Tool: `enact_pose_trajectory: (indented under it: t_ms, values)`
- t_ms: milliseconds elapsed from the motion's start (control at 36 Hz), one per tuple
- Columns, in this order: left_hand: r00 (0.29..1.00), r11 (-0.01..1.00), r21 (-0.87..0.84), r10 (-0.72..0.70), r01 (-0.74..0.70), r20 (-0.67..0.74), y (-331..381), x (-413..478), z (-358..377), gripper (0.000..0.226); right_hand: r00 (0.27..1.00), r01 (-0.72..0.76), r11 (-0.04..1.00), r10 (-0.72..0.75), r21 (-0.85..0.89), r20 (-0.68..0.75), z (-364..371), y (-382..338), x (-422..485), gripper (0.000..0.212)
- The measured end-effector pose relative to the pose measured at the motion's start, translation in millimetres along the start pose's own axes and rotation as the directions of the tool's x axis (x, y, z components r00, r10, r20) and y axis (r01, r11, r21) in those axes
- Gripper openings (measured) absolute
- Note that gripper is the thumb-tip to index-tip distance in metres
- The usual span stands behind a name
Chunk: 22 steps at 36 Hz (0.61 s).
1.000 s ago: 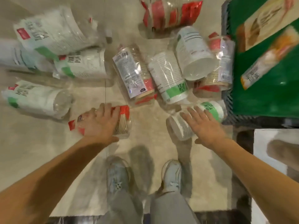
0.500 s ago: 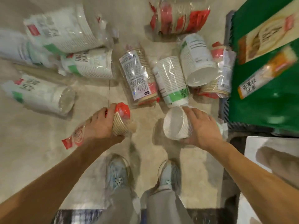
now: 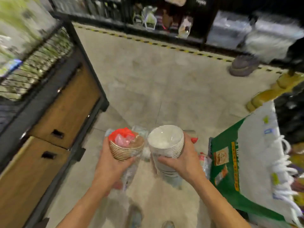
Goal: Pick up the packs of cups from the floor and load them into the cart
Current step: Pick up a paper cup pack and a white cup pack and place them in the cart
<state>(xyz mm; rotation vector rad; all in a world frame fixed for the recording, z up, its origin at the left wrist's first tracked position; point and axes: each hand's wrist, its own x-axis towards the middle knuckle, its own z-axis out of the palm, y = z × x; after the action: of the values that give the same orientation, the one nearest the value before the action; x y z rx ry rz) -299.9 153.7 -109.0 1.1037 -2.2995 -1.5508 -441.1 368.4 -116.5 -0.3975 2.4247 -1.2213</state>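
My left hand (image 3: 109, 163) grips a pack of brown paper cups (image 3: 126, 148) with a red plastic wrap at its top. My right hand (image 3: 182, 162) grips a pack of white cups (image 3: 166, 142), its open end facing me. Both packs are upright and side by side at waist height, above the floor. The cart (image 3: 246, 163) is to the right, holding a green and white bag with printed labels. Parts of other packs (image 3: 204, 162) show on the floor below my hands, mostly hidden.
A wood-fronted shelf unit with a black frame (image 3: 54, 122) stands on the left. Dark shelves with goods (image 3: 164, 15) line the far side behind a yellow-black floor stripe. Another person's shoe (image 3: 243, 65) is at the far right. My shoes (image 3: 136, 216) are below.
Both hands have lifted their packs off the floor to waist height. My view has swung up from the floor to the aisle, so most packs on the floor are out of sight.
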Motion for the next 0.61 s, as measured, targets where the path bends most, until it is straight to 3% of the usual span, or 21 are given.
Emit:
enact_pose_trajectory:
  t_ms: [167,278,417,611]
  values:
    - [0.955,0.996,-0.062,0.036,-0.057,-0.294,96.0,-55.1,-110.9,0.100,0.977,0.213,0.975,-0.214,0.065,0.011,-25.2,-141.6,-11.7,0.111]
    - [0.877,0.993,-0.085,0.027,-0.078,-0.481,121.3,-100.4,-166.2,0.108,0.902,0.417,0.904,-0.424,0.094,0.078,-23.6,-210.0,-25.8,0.106]
    - [0.736,0.993,-0.110,-0.044,-0.041,-0.676,131.8,-176.0,-206.9,0.110,0.760,0.597,0.787,-0.617,0.154,0.206,-2.2,-271.7,-61.7,0.114]
    - [0.482,0.992,-0.117,-0.121,0.038,-0.868,116.5,-293.8,-243.8,0.112,0.557,0.708,0.671,-0.723,0.222,0.410,52.9,-324.6,-145.9,0.124]
